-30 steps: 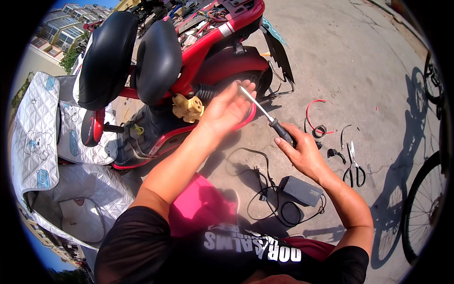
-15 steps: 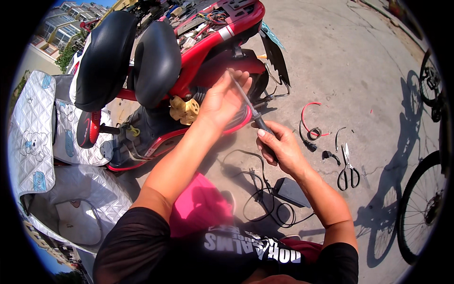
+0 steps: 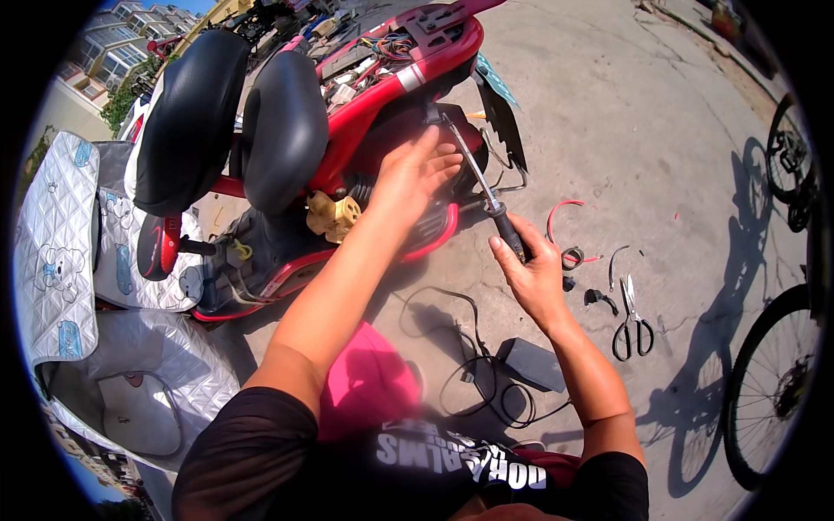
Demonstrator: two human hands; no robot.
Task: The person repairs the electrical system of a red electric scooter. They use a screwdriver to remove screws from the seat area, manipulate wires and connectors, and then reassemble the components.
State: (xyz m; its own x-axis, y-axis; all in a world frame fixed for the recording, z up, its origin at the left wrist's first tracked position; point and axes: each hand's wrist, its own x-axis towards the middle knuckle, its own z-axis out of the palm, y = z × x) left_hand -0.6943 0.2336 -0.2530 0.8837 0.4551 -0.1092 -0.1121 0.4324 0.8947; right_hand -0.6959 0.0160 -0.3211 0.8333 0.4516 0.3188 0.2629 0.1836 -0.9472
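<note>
My right hand [image 3: 530, 269] grips the black-handled screwdriver [image 3: 506, 227], its long shaft angled up and away, its tip at a dark bracket [image 3: 434, 115] over the scooter's red rear fender [image 3: 401, 130]. Just below that bracket is my left hand [image 3: 417, 174], fingers apart, beside the shaft; whether a fingertip touches it I cannot tell. The red scooter frame [image 3: 365, 113] carries two black seats [image 3: 187, 113] and exposed colored wires [image 3: 391, 48]. A yellow block [image 3: 334, 217] sits below my left hand.
On the concrete lie scissors [image 3: 634, 326], red wire [image 3: 565, 204], small black connectors [image 3: 599, 298], a dark grey box [image 3: 530, 365] and a looped cord [image 3: 469, 308]. A bicycle wheel [image 3: 764, 382] stands at the right, quilted silver covers [image 3: 61, 252] at the left.
The screwdriver's tip has moved up from my left palm to the bracket. My left fingers have spread and shifted slightly, now below the tip. The view has shifted slightly.
</note>
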